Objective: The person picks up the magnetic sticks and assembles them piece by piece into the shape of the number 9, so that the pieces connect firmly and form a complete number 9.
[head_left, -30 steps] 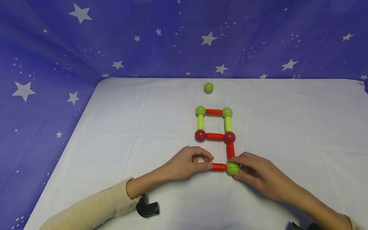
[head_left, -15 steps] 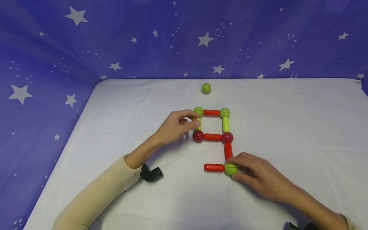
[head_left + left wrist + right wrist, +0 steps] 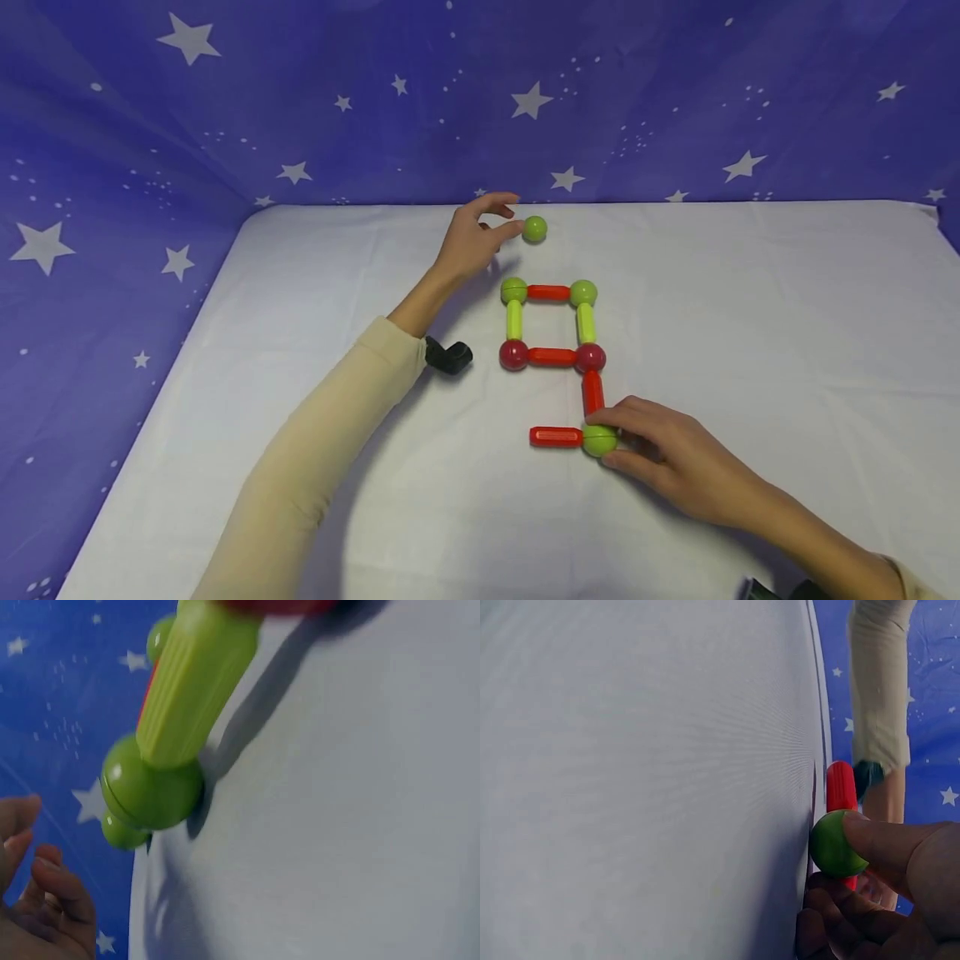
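Note:
My left hand (image 3: 472,240) reaches to the far side of the table, its thumb and fingers parted and holding nothing. A loose green ball (image 3: 535,229) is right at its thumb tip. My right hand (image 3: 678,462) pinches another green ball (image 3: 599,442) between thumb and fingers, at the near corner of a stick-and-ball building toy. From that ball one red stick (image 3: 556,437) points left with a free end, and a second red stick (image 3: 592,392) runs up to a dark red ball (image 3: 590,358). The right wrist view shows the pinched green ball (image 3: 834,844) close up.
Beyond the dark red ball lies a square of red and yellow-green sticks, with green balls (image 3: 583,292) at its far corners and another dark red ball (image 3: 513,355) at its near left. White cloth (image 3: 750,333) covers the table; a blue star-patterned sheet (image 3: 450,100) hangs behind.
My left hand has left the free red stick, passed over the square's left side and come up beside the loose green ball. The right hand keeps its pinch on the corner ball.

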`<state>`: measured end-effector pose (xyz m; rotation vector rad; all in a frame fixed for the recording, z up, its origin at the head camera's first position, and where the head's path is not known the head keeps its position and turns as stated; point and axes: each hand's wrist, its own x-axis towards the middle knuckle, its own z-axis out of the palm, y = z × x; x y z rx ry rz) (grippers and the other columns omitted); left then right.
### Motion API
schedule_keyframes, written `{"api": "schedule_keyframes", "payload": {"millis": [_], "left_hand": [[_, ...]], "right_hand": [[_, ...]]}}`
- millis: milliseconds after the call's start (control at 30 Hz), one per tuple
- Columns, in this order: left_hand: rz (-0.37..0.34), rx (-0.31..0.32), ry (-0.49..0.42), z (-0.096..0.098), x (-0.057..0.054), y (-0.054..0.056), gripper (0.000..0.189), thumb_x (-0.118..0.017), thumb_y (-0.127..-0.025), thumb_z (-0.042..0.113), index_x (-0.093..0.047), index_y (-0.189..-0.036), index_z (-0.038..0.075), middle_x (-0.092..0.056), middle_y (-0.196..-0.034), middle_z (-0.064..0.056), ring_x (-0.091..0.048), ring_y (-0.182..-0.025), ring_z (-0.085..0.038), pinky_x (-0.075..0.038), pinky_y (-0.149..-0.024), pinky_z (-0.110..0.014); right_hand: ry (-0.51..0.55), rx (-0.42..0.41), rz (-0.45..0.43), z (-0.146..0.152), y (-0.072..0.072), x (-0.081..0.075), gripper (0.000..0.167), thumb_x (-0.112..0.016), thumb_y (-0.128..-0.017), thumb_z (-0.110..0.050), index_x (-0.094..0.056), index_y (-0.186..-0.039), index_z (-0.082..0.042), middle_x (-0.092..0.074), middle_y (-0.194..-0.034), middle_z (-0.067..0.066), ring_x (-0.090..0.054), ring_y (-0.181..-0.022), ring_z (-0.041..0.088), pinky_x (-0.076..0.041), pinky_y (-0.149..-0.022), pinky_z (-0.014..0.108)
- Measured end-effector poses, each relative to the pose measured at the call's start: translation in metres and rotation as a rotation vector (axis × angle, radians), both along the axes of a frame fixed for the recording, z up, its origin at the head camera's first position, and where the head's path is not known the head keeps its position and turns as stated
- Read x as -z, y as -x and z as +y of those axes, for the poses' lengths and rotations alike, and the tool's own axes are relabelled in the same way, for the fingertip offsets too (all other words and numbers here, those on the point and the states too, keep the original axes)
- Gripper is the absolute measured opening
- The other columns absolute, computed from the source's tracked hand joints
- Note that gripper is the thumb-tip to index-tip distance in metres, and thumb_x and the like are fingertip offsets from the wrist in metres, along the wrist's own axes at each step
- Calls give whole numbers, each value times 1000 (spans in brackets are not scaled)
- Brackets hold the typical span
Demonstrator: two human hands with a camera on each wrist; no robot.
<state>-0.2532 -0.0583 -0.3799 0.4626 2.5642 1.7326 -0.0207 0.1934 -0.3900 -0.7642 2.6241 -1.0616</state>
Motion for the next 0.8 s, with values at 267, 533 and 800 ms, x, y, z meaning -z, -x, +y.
{"api": "schedule_keyframes", "payload": {"millis": [267, 533, 800], "left_hand": [[-102, 2, 130, 7, 6, 29, 51, -71, -92, 28, -57, -139, 15, -54, -135, -12, -52, -118, -26, -45, -90, -34], [28, 120, 335, 7, 23, 35, 60, -73, -91, 29, -50, -145, 16, -57, -132, -10, -53, -121, -24, -41, -100, -34], [20, 150, 450, 15, 21, 36, 51, -71, -92, 34, -57, -139, 21, -59, -133, -2, -49, -127, -18, -32, -110, -34]], "right_hand": [[2, 5, -50, -2, 1, 0, 38, -74, -90, -21, -64, -127, -25, -58, -104, -17, -54, -88, 6, -49, -75, 26], [-9, 12, -63, -1, 1, 2, 38, -75, -90, -20, -64, -126, -23, -59, -104, -17, -54, -89, 6, -50, -77, 27], [-17, 12, -67, 0, 1, -2, 37, -74, -90, -21, -64, -126, -23, -58, -103, -17, -54, -88, 6, -49, -75, 26]]}}
